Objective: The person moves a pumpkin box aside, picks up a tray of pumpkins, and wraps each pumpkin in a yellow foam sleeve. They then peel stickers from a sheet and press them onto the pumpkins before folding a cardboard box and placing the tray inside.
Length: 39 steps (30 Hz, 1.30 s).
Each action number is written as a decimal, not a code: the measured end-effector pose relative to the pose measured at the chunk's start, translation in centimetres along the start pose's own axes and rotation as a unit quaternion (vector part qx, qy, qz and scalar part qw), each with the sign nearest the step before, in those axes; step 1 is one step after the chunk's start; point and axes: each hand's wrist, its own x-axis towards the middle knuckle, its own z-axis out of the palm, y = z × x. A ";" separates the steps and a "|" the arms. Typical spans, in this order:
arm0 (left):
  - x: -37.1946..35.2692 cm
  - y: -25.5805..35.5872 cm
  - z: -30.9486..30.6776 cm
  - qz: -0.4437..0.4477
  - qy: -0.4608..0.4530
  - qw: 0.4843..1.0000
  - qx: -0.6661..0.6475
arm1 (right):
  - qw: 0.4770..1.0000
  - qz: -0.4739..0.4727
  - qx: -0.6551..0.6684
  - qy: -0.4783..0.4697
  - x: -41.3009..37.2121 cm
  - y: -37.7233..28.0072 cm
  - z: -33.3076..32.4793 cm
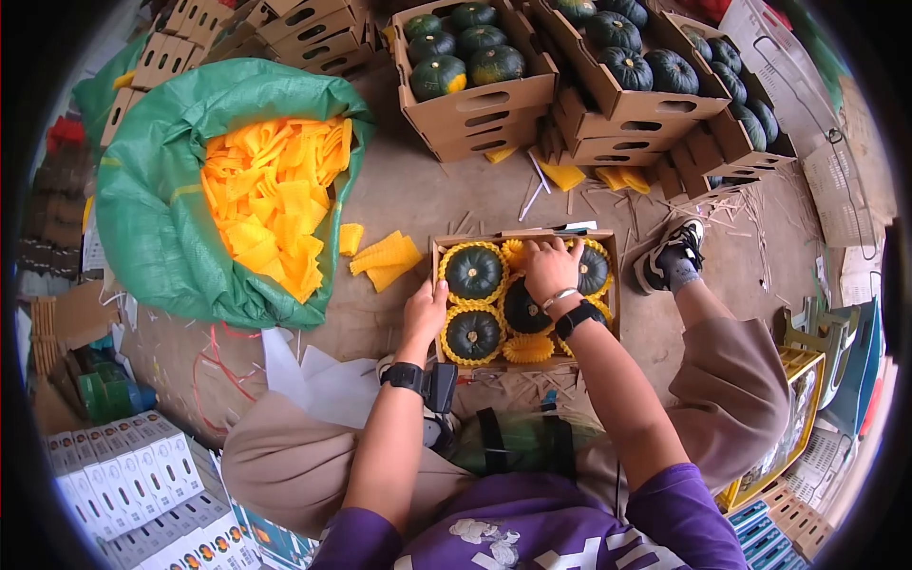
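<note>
A cardboard box [617,285] on the floor in front of me holds several dark green pumpkins [473,273], ringed by yellow foam nets [528,349]. My left hand [425,311] rests against the box's left wall, fingers at its edge, holding nothing visible inside them. Over the upper middle of the box is my right hand [552,270], its spread fingers touching the foam and the pumpkin beneath. That hand partly hides the middle pumpkin [522,309]. A big green sack [142,209] full of yellow foam nets [275,199] stands at the left.
Stacked cardboard boxes [484,99] with pumpkins stand at the top. Loose foam nets [388,258] and cardboard strips lie on the floor. White cartons [123,475] are at the lower left, a yellow crate [793,418] at the right, and my shoe [665,255] beside the box.
</note>
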 end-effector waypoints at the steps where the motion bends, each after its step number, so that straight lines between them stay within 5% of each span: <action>1: 0.4 0.3 0.1 -0.004 -0.013 0.999 0.030 | 1.000 -0.002 -0.014 0.007 -0.1 0.6 -0.1; 5: 0.4 0.7 1.8 -0.010 0.035 0.998 0.053 | 0.994 -0.022 0.067 0.086 -1.1 2.8 1.1; 10: -0.9 0.0 2.4 -0.043 0.087 0.995 0.032 | 0.995 -0.048 0.050 0.076 -2.1 2.1 -0.8; 16: -1.5 1.0 2.7 -0.094 0.112 0.989 -0.007 | 0.981 0.085 0.061 0.166 -6.4 4.7 -1.7; 18: -0.6 0.4 3.6 -0.108 0.108 0.988 0.003 | 0.950 0.248 0.089 0.168 -8.2 6.2 -1.6; 20: -0.8 0.9 4.1 -0.113 0.121 0.986 0.024 | 0.938 0.308 0.155 0.034 -9.4 10.3 0.8; 26: 0.6 -0.1 2.5 -0.048 0.082 0.990 -0.105 | 0.980 0.161 0.107 0.052 -10.3 14.6 3.5; 29: -2.2 2.1 -0.7 -0.081 -0.018 0.996 -0.031 | 0.989 0.120 0.048 0.073 -10.3 14.5 4.0; 30: -4.0 3.7 -1.4 -0.080 0.023 0.996 0.015 | 0.990 0.123 0.039 0.058 -9.9 15.0 4.2; 32: -7.5 7.1 -2.7 0.044 0.098 0.994 0.017 | 0.990 0.118 0.026 0.069 -9.3 16.3 5.2; 34: -12.0 10.7 -5.2 0.239 0.113 0.948 -0.175 | 0.990 0.102 0.052 0.084 -9.5 15.5 4.5; 36: -21.1 12.9 -15.9 0.342 -0.043 0.870 -0.353 | 0.991 0.112 0.035 0.068 -8.7 17.0 5.7; 38: -28.6 10.1 -23.5 0.428 0.149 0.844 -0.287 | 0.986 0.156 0.039 0.031 -8.5 16.6 5.1; 39: -31.7 6.5 -26.5 0.374 0.210 0.863 -0.268 | 0.994 0.105 -0.028 0.011 -7.4 18.2 6.0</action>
